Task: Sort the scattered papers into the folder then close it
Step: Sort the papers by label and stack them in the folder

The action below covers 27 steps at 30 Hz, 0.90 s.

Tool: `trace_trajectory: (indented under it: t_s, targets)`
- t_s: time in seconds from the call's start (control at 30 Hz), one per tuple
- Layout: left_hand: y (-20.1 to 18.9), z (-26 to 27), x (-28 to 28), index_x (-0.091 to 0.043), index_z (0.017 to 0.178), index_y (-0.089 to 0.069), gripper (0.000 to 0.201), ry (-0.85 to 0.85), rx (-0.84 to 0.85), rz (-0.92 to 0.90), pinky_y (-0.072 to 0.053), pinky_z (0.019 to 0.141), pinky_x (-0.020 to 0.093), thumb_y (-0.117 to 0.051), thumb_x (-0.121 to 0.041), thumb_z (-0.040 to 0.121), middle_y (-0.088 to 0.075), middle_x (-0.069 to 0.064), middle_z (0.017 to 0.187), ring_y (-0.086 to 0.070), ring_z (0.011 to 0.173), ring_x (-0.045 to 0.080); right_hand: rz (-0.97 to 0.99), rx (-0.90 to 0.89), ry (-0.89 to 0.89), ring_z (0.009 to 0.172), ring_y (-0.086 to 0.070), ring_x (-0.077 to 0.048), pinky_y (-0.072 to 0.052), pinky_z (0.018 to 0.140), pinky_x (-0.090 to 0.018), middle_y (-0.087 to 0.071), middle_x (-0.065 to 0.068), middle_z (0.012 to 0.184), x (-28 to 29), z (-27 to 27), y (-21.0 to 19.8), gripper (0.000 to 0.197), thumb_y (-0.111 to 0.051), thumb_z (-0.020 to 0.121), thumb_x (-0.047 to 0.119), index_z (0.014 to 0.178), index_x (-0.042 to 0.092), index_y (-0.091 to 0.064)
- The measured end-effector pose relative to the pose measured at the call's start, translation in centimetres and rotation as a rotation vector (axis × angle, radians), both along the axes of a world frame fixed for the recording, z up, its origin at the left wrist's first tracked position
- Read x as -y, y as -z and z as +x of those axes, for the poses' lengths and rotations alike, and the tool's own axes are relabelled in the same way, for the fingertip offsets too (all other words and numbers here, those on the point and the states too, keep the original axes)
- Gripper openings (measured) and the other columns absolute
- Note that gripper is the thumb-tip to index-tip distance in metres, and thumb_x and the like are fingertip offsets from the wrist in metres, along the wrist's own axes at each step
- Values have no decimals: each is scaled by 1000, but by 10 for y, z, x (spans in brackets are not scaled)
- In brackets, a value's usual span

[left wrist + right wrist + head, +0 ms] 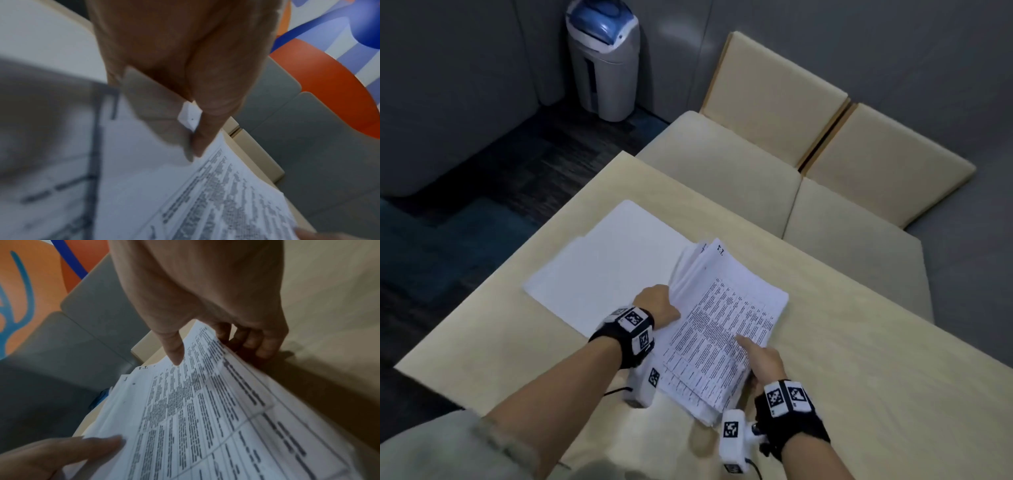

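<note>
Together, both hands hold the stack of papers (pixel 726 322) above the middle of the table (pixel 859 359). The left hand (pixel 659 303) curls its fingers round the stack's left edge; the right hand (pixel 765 359) pinches the near right corner, thumb on top. Beside it, the white folder (pixel 606 267) lies flat toward the table's left edge.

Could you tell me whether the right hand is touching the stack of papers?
Touching. The right wrist view shows the right hand with its thumb on top of the papers and its fingers curled under their edge.
</note>
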State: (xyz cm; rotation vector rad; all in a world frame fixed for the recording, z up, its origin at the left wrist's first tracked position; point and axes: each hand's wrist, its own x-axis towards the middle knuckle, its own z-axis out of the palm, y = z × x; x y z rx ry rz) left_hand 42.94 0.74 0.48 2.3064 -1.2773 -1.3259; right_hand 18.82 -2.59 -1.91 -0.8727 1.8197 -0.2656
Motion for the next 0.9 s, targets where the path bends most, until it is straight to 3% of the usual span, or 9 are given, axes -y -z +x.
trace_trajectory:
  t_s: [0.1, 0.17, 0.23, 0.37, 0.47, 0.57, 0.67, 0.73, 0.9]
  targets:
    - [2, -4, 7, -6, 152, -25, 70, -108, -188, -67, -32, 113, 35, -61, -9, 92, -34, 13, 157, -36, 143, 29, -50, 104, 90, 106, -68, -33, -52, 96, -41, -72, -17, 122, -1, -3, -2, 64, -83, 75, 35, 126, -1, -67]
    - [-4, -2, 7, -9, 155, -20, 80, -137, -345, -172, -24, 118, 34, -66, -8, 89, -27, 7, 161, -27, 148, 24, -37, 209, 172, 106, -70, -35, -53, 98, -47, -75, -16, 116, 1, -9, -6, 83, -94, 53, 44, 120, 2, -70]
    - [-12, 7, 9, -14, 154, -28, 86, -125, -516, -259, -25, 120, 38, -74, -15, 82, -35, 1, 157, -33, 146, 23, -55, 350, 239, 108, -71, -34, -55, 94, -45, -76, -17, 116, 4, -14, -15, 68, -90, 66, 34, 121, 1, -68]
    - [-36, 27, 9, -20, 134, -55, 67, -103, -793, -394, -47, 105, 46, -81, -17, 72, -67, 4, 131, -63, 122, 24, -222, 538, 218, 115, -68, -28, -51, 96, -41, -74, -14, 124, 11, -17, -57, 37, -74, 82, 11, 118, 5, -68]
    - [-64, 37, 12, -12, 123, -61, 51, -135, -826, -495, -57, 85, 32, -75, -10, 74, -73, 6, 114, -71, 104, 18, -384, 624, 112, 111, -71, -27, -52, 92, -40, -73, -14, 126, 20, -8, -84, 55, -78, 74, 16, 125, 4, -64]
    - [-83, 43, 16, -5, 117, -62, 50, -222, -800, -598, -57, 81, 36, -75, -9, 69, -70, 17, 109, -68, 95, 21, -551, 600, 52, 113, -71, -26, -55, 97, -38, -74, -13, 122, 24, 11, -114, 83, -88, 60, 28, 129, -6, -57]
    - [-93, 44, 19, -2, 115, -64, 57, -301, -762, -680, -61, 84, 41, -85, -13, 62, -74, 14, 108, -72, 97, 25, -698, 609, 7, 99, -74, -14, -58, 82, -24, -79, 0, 107, 27, 20, -122, 63, -89, 59, 31, 112, 8, -64]
    - [-91, 44, 17, -3, 111, -66, 62, -354, -736, -712, -61, 82, 45, -89, -21, 56, -75, 16, 107, -73, 97, 27, -732, 594, -27, 104, -73, -16, -58, 86, -27, -79, 0, 109, 25, 23, -116, 46, -84, 70, 18, 112, 18, -66]
    - [-70, 35, 8, -13, 106, -69, 46, -388, -656, -725, -60, 77, 30, -86, -20, 63, -76, 4, 103, -73, 91, 12, -613, 461, -146, 105, -74, -15, -60, 89, -31, -79, 1, 111, 14, 24, -81, 39, -76, 83, 5, 119, 14, -66]
